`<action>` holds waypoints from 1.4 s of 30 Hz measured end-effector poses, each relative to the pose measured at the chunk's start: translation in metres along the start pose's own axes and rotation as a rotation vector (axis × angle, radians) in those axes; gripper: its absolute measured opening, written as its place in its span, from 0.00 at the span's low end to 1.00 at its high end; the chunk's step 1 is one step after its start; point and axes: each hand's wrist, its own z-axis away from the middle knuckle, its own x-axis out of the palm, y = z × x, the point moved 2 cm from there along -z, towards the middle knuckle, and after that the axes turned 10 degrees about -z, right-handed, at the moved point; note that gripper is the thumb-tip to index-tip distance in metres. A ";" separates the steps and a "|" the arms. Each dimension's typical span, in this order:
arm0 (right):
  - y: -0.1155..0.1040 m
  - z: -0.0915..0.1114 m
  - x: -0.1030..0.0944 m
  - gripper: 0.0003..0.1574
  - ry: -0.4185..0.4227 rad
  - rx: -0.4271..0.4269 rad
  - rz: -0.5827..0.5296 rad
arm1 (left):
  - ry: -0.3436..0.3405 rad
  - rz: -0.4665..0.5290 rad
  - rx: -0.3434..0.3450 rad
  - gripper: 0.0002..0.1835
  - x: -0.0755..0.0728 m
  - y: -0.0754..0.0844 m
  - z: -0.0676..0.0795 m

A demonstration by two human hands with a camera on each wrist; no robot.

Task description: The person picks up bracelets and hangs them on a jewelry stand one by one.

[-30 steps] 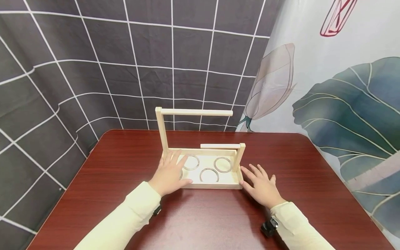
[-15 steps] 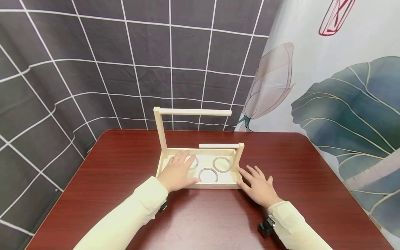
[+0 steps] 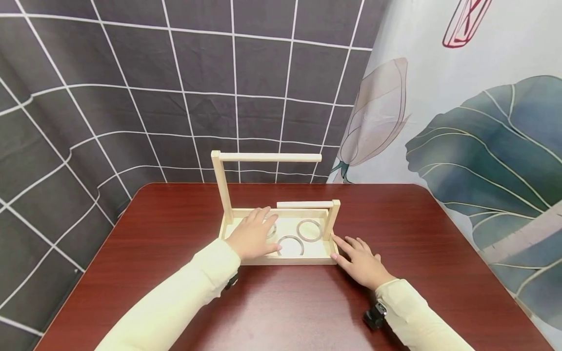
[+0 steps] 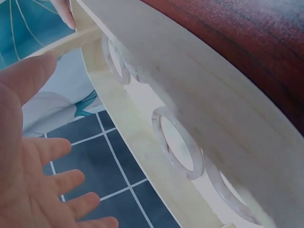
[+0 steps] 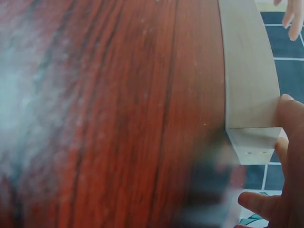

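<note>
"Looking down at the glossy, dark red wood-grain bench [image 3: 285,307], what do we notice first?"

"We see a long, shallow rectangular tray of pale, smooth wood [image 3: 294,261] lying on it. At its left end stands a tall square-edged wooden post [image 3: 222,187], bearing a straight pale rod [image 3: 270,157]; at the right, a shorter wooden post [image 3: 334,219] bears a shorter rod [image 3: 304,204]."

"And inside?"

"We count at least three glossy pinkish-grey rings [image 4: 198,164] on the white floor, one partly covered."

"How do we read the hands?"

"We find the left hand [image 3: 254,236] over the tray's left part, fingers spread, gripping nothing; we cannot tell whether it touches anything. The right hand [image 3: 362,263] also has fingers extended and grips nothing, thumb and forefinger touching the tray's right end."
</note>
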 end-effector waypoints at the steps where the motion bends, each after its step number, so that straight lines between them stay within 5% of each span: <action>1: 0.000 0.000 0.000 0.38 -0.008 0.007 -0.005 | -0.005 -0.004 0.005 0.42 0.001 0.000 -0.002; 12: -0.002 0.002 -0.001 0.37 -0.007 0.006 0.023 | -0.023 -0.023 0.101 0.42 0.008 -0.002 -0.024; 20: 0.000 0.002 0.000 0.37 0.005 -0.006 0.027 | -0.126 0.027 0.139 0.42 0.008 0.008 -0.034; 34: 0.001 0.002 0.002 0.38 0.008 0.001 0.027 | -0.228 -0.065 0.175 0.42 0.013 0.016 -0.047; 42: 0.004 0.001 0.004 0.39 0.005 0.008 0.023 | -0.250 -0.141 0.259 0.39 0.017 0.017 -0.052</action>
